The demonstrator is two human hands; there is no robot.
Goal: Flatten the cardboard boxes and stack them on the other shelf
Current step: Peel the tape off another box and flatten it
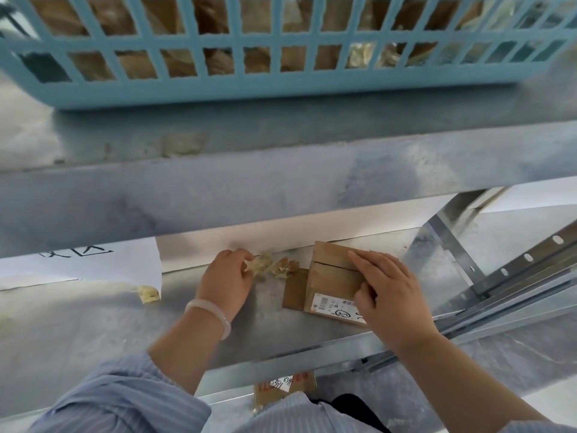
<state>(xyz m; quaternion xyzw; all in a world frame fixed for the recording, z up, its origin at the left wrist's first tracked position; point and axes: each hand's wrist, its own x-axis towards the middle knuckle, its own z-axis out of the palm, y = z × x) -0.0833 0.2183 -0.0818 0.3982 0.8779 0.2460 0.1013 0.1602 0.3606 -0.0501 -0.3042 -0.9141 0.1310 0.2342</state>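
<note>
A small flattened cardboard box (331, 281) with a white shipping label lies on the grey metal shelf (93, 323). My right hand (390, 292) lies flat on top of it, fingers straight, thumb at its near right edge. To the left, my left hand (228, 279) pinches a crumpled wad of yellowish packing tape (262, 265). A second tape wad (285, 267) lies between the first one and the box.
A blue plastic crate (281, 79) holding cardboard sits on the upper shelf above. A white paper sheet (93, 264) with writing lies at the left, a tape scrap (148, 293) at its corner. Another marked cardboard piece (282, 390) shows below the shelf's front edge.
</note>
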